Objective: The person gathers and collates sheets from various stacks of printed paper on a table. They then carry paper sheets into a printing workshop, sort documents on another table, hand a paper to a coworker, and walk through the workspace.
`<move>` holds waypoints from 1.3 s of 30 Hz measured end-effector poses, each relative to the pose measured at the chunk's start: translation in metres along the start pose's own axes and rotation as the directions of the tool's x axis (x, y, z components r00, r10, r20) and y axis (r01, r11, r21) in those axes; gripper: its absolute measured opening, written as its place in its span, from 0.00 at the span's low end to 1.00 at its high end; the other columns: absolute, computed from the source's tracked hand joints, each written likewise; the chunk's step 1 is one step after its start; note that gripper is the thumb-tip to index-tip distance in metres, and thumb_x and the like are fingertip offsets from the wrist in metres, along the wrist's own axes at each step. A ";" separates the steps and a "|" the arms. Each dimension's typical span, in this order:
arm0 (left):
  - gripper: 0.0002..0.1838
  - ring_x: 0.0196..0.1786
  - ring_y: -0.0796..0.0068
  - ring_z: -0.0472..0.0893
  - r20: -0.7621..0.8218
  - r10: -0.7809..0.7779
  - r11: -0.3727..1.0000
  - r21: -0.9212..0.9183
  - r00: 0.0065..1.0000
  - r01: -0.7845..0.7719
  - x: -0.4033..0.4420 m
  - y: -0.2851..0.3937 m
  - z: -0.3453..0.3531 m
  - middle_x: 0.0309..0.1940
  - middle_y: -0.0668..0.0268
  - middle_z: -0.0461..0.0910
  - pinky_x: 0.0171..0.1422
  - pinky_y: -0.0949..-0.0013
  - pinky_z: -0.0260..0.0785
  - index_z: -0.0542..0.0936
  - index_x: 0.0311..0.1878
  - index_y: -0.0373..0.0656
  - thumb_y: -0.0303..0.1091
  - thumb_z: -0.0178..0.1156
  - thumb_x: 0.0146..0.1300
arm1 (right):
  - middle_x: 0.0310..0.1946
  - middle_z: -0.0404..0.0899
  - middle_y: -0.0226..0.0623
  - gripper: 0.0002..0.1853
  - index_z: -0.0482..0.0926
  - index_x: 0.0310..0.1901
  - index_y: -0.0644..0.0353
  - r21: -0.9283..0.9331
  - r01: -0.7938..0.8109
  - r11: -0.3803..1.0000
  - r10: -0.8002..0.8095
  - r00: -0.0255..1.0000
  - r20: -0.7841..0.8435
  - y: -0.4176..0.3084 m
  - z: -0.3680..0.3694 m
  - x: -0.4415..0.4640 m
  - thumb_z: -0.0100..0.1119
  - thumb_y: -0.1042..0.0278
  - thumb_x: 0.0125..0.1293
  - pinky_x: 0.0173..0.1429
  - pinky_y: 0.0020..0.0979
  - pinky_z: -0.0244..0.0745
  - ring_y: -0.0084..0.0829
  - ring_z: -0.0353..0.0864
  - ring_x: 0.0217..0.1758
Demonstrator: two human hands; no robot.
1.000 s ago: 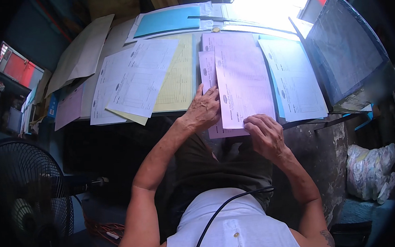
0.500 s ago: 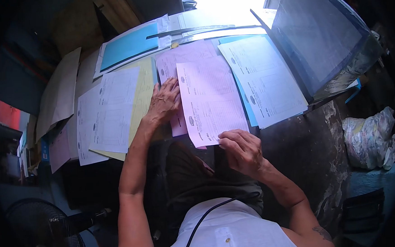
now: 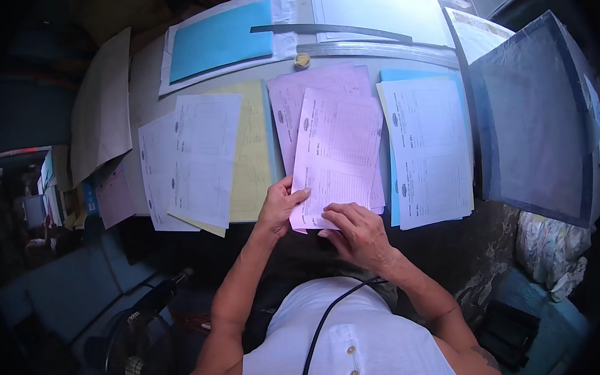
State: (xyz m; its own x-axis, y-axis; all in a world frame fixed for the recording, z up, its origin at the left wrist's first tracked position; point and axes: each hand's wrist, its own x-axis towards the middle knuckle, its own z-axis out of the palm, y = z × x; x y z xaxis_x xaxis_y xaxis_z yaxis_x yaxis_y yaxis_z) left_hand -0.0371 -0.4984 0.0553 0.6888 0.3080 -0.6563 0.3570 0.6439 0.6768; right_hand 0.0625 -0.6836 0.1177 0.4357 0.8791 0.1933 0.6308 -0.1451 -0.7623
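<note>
Drawn closer, two hands (image 3: 280, 206) (image 3: 362, 236) touch one pink sheet (image 3: 338, 154).

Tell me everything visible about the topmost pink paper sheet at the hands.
The pale pink rectangular paper sheet bears printed ruled tables and dark oval logos. It slants across other pink paper sheets. The left hand holds its lower left edge, thumb on top; the right hand appears to touch its bottom edge.

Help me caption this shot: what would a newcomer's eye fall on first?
The eye likely falls first on the pink sheets at the front middle of the table, the left hand at the lower left corner of the top sheet, the right hand at its lower edge. Next might come the blue sheet toward the back, left of centre.
</note>
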 end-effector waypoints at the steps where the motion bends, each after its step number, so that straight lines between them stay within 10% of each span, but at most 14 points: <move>1: 0.18 0.44 0.73 0.85 -0.004 -0.020 0.999 0.030 1.000 0.020 -0.003 0.009 0.002 0.47 0.55 0.83 0.51 0.70 0.80 0.75 0.57 0.28 0.19 0.61 0.64 | 0.46 0.81 0.42 0.15 0.79 0.48 0.63 0.038 -0.057 0.998 0.058 0.998 -0.030 0.000 -0.005 -0.001 0.68 0.67 0.62 0.48 0.36 0.78 0.40 0.83 0.45; 5: 0.17 0.44 0.74 0.85 0.031 -0.017 0.999 -0.050 0.999 0.019 -0.032 0.046 0.012 0.47 0.55 0.83 0.52 0.71 0.80 0.75 0.56 0.27 0.18 0.61 0.64 | 0.48 0.81 0.44 0.20 0.76 0.54 0.65 0.266 -0.388 0.882 0.436 0.887 -0.151 0.010 -0.029 -0.002 0.66 0.62 0.66 0.52 0.35 0.77 0.39 0.82 0.49; 9: 0.17 0.45 0.73 0.84 0.056 0.026 0.995 -0.099 0.998 -0.020 -0.067 0.071 0.014 0.47 0.55 0.83 0.54 0.70 0.80 0.75 0.56 0.28 0.18 0.61 0.64 | 0.50 0.79 0.43 0.29 0.70 0.61 0.70 0.549 -0.769 0.327 0.850 0.493 0.184 0.023 -0.038 0.009 0.65 0.57 0.68 0.54 0.33 0.75 0.35 0.78 0.55; 10: 0.17 0.46 0.73 0.84 0.044 0.032 0.993 -0.114 0.999 -0.027 -0.075 0.072 0.013 0.47 0.56 0.83 0.55 0.70 0.79 0.75 0.56 0.28 0.18 0.61 0.64 | 0.50 0.79 0.43 0.32 0.68 0.63 0.71 0.577 -0.816 0.019 0.865 0.303 0.399 0.024 -0.037 0.014 0.65 0.55 0.68 0.53 0.32 0.74 0.34 0.77 0.56; 11: 0.17 0.47 0.73 0.84 0.031 0.040 0.991 -0.129 0.999 -0.036 -0.080 0.073 0.012 0.48 0.56 0.82 0.55 0.69 0.79 0.75 0.56 0.28 0.18 0.61 0.64 | 0.49 0.80 0.40 0.30 0.71 0.61 0.69 0.617 -0.776 -0.130 0.761 0.321 0.564 0.027 -0.032 0.017 0.68 0.56 0.65 0.51 0.28 0.73 0.31 0.78 0.53; 14: 0.17 0.47 0.73 0.84 0.007 0.045 0.977 -0.209 0.999 -0.042 -0.093 0.063 0.000 0.49 0.57 0.82 0.55 0.69 0.78 0.76 0.56 0.29 0.19 0.62 0.63 | 0.48 0.81 0.37 0.25 0.75 0.58 0.66 0.604 -0.778 -0.173 0.656 0.366 0.660 0.038 -0.010 0.020 0.66 0.58 0.66 0.48 0.27 0.72 0.27 0.79 0.50; 24: 0.21 0.45 0.77 0.83 -0.272 0.017 0.997 -0.063 0.962 -0.036 -0.108 0.003 -0.013 0.46 0.60 0.83 0.53 0.72 0.76 0.75 0.58 0.32 0.24 0.66 0.62 | 0.36 0.82 0.31 0.11 0.81 0.45 0.68 0.567 -0.736 0.369 0.619 0.650 0.441 0.052 -0.005 0.034 0.65 0.73 0.62 0.46 0.25 0.71 0.20 0.75 0.37; 28: 0.24 0.46 0.76 0.82 -0.389 -0.076 0.942 -0.330 0.918 -0.062 -0.111 0.000 -0.009 0.45 0.61 0.82 0.53 0.71 0.76 0.73 0.60 0.32 0.31 0.67 0.64 | 0.34 0.81 0.30 0.09 0.80 0.42 0.67 0.574 -0.717 0.396 0.619 0.670 0.411 0.058 -0.005 0.037 0.65 0.73 0.62 0.41 0.24 0.71 0.19 0.74 0.34; 39: 0.24 0.35 0.84 0.77 -0.439 0.385 0.917 0.081 0.812 -0.391 -0.101 0.046 -0.014 0.36 0.68 0.78 0.43 0.80 0.73 0.76 0.58 0.34 0.19 0.68 0.57 | 0.33 0.82 0.32 0.07 0.80 0.41 0.67 0.643 -0.547 0.536 0.543 0.807 0.234 0.035 -0.035 0.069 0.66 0.74 0.65 0.44 0.24 0.74 0.20 0.75 0.33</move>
State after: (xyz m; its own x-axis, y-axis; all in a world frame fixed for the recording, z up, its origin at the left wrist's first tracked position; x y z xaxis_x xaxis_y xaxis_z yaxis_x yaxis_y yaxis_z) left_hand -0.0996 -0.4899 0.1483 0.4195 0.8055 -0.4187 0.1092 0.4131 0.9041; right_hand 0.1373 -0.6439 0.1256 0.5435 0.7366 -0.4026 -0.3137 -0.2666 -0.9113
